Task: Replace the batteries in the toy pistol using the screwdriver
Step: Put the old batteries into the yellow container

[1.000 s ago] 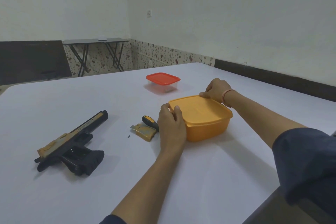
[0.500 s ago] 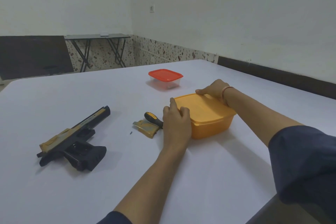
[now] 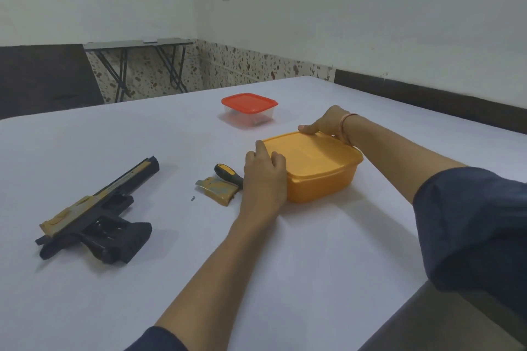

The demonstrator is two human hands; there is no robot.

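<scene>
Right of the frame's centre, an orange rectangular plastic box (image 3: 319, 171) sits on the white table (image 3: 285, 279) with its opaque lid on, so its contents cannot be seen. The left hand (image 3: 265, 177) grips its near-left corner, fingers curled over the lid's edge. The right hand (image 3: 325, 124) holds the far edge, thumb on the lid's rim and fingers hidden behind the box.

Above centre stands a small clear square plastic tub with a red lid (image 3: 249, 110), closed; something small lies inside, too blurred to name.

The black and gold plastic toy pistol (image 3: 94, 214) lies on its side at the lower left, well apart from both hands. Between it and the box lie a tiny dark screw (image 3: 193, 198), a gold-coloured plastic cover panel (image 3: 218, 189) and the black and yellow-handled screwdriver (image 3: 226, 172), whose far end is hidden behind the left hand
</scene>
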